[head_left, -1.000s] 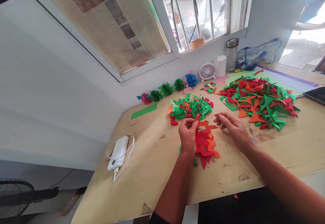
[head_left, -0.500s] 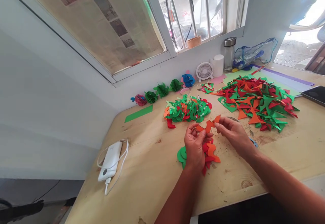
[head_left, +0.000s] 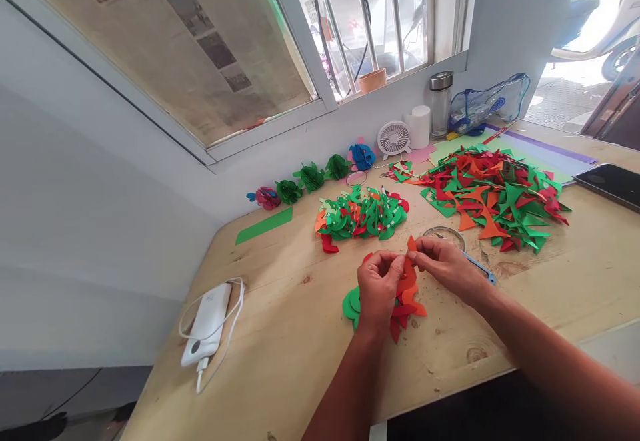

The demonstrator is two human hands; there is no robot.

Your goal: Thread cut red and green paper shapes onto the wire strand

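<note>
My left hand point(head_left: 379, 287) is closed in a pinch above a small pile of cut paper. My right hand point(head_left: 445, 264) pinches the upper part of an orange paper cutout point(head_left: 411, 243), whose lower part merges with the papers behind. The fingertips of both hands nearly meet at this cutout; what the left fingers grip is partly hidden. Below, green paper cutouts point(head_left: 351, 305) show left of my left hand, with red and orange paper cutouts point(head_left: 409, 297) to its right. Partly behind my right hand lie a round ring-shaped thing point(head_left: 457, 235) and a slim blue tool point(head_left: 483, 267).
A heap of paper scraps point(head_left: 500, 194) lies right; a pile of small green and red cutouts point(head_left: 367, 214) lies ahead. Along the wall stand paper honeycomb ornaments point(head_left: 311, 177), a small fan point(head_left: 393, 139) and a glass bottle point(head_left: 441, 107). A power bank point(head_left: 207, 324) lies left, a phone point(head_left: 610, 184) right.
My hands have drawn closer together. The orange cutout, stretched sideways between them before, now stands more upright and shows less. The camera view has shifted slightly.
</note>
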